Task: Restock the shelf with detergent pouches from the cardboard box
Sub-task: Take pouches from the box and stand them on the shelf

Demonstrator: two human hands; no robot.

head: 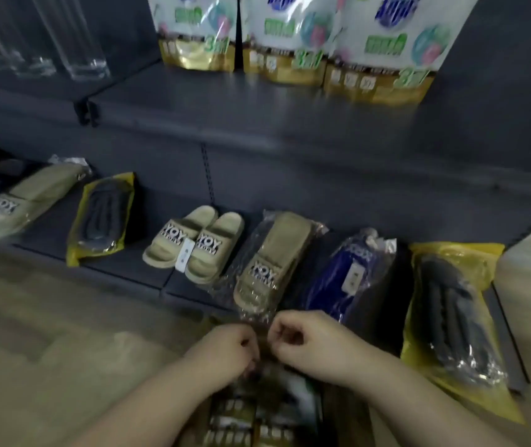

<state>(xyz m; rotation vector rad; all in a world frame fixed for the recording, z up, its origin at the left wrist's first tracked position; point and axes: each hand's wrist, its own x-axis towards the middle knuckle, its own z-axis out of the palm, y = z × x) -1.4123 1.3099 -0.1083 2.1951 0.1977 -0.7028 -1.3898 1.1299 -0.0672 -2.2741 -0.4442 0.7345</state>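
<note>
Three white and gold detergent pouches [285, 37] stand upright in a row at the back of the dark upper shelf [225, 114]. At the bottom centre, the cardboard box [348, 421] holds several more pouches [251, 417], seen blurred from above. My left hand [228, 350] and my right hand [302, 340] are close together over the box. Their fingers are curled and pinch the top edge of one detergent pouch [262, 353] that rises between them. Most of that pouch is hidden by my hands and by blur.
The lower shelf holds beige slippers [193, 243], bagged beige slippers [267, 262], blue slippers [351, 272] and dark slippers in yellow bags [451, 314]. Clear glass vases [73, 37] stand on the upper shelf at the left. Light wood floor [47, 333] lies to the left.
</note>
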